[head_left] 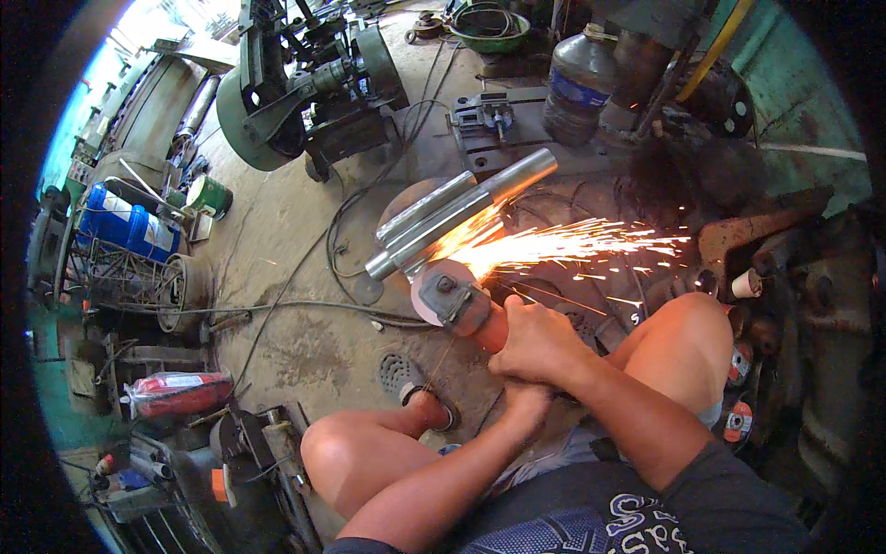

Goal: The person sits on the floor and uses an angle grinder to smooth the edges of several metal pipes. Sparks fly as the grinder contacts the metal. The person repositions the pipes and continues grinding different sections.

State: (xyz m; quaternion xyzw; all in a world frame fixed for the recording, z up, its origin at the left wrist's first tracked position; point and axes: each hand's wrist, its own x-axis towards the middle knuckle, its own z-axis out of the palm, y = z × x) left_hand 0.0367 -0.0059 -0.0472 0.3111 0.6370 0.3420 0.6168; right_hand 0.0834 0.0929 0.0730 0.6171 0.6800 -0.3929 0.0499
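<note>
Both my hands are wrapped round an angle grinder (491,330) with an orange-red body. My right hand (543,340) closes on the body behind the grinder's head. Just below it, my left hand (528,404) grips the rear part, which is mostly hidden by the fingers. The grinding disc (427,297) meets a metal workpiece of shiny steel shafts (441,222) lying side by side at a slant; the exact contact spot is lost in the glare. Bright sparks (572,245) fly off to the right.
Cables (346,208) run over the concrete floor. A small vise (484,113) and a large plastic bottle (580,83) stand beyond the workpiece. At far left are a belt-wheel machine (314,102), a blue bucket (129,222) and a red cylinder (180,392). Discs (738,420) lie at right.
</note>
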